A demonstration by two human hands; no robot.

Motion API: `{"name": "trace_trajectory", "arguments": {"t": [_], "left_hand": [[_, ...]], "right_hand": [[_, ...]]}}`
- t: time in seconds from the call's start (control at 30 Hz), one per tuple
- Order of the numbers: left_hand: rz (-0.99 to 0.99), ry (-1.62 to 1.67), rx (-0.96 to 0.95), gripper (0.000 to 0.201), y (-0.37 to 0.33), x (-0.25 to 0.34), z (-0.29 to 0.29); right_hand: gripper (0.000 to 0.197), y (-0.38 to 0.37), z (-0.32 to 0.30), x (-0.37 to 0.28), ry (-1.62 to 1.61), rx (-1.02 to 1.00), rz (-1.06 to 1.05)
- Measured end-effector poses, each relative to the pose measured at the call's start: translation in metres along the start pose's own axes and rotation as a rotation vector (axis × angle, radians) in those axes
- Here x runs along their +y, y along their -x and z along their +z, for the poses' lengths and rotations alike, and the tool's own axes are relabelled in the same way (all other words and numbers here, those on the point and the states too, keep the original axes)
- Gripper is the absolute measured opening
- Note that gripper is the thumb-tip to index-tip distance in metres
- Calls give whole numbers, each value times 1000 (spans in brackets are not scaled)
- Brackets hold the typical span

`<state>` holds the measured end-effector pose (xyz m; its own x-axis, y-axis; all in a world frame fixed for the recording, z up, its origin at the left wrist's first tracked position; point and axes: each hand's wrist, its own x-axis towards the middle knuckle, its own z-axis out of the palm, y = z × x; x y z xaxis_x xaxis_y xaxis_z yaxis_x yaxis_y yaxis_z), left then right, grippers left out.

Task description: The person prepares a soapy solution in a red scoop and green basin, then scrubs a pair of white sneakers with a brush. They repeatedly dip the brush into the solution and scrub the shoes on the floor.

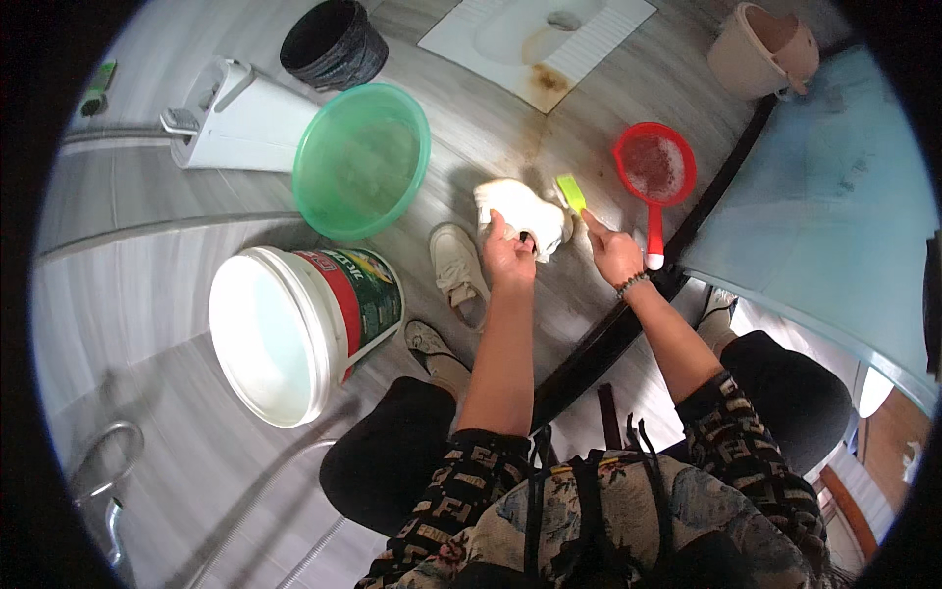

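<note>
My left hand is closed round a white shoe, with its thumb on the upper and its fingers at the dark opening. The shoe is held up off the floor. In my right hand is a brush with a bright green handle; its pale bristles lie close to the shoe's right side, and I cannot tell if they touch it. A second white shoe stands on the floor left of my left wrist. Beyond my right hand a red ladle with a long handle holds foamy water.
A green basin, a white bucket with a printed side and a black bin stand to the left. A squat toilet lies ahead. At right are a beige bucket, a dark raised sill and a bluish glass panel.
</note>
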<state>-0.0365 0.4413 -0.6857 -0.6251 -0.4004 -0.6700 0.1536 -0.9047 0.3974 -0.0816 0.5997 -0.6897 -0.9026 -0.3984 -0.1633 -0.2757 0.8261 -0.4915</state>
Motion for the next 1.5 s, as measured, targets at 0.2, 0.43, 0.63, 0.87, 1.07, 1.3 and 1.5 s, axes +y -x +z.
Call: {"name": "trace_trajectory", "arguments": {"t": [0.2, 0.43, 0.63, 0.87, 1.07, 1.3, 1.5], "left_hand": [[-98, 20, 140, 46, 17, -3, 18], [-53, 69, 111, 38, 9, -2, -10], [-44, -57, 200, 40, 9, -17, 0], [-39, -137, 310, 46, 18, -21, 24], [121, -195, 351, 39, 12, -28, -4], [33, -75, 297, 37, 16, -43, 17], [101, -140, 223, 34, -6, -40, -20]], "right_hand": [[43, -1, -5, -40, 24, 54, -168], [43, 7, -16, -63, -34, 149, -264], [43, 9, -21, -18, 206, -27, -94], [36, -9, -38, -54, 158, 17, -151], [34, 4, -50, -55, 237, 21, -231], [42, -29, -30, -22, 565, -133, -224], [43, 4, -54, -85, 543, -354, -237]]}}
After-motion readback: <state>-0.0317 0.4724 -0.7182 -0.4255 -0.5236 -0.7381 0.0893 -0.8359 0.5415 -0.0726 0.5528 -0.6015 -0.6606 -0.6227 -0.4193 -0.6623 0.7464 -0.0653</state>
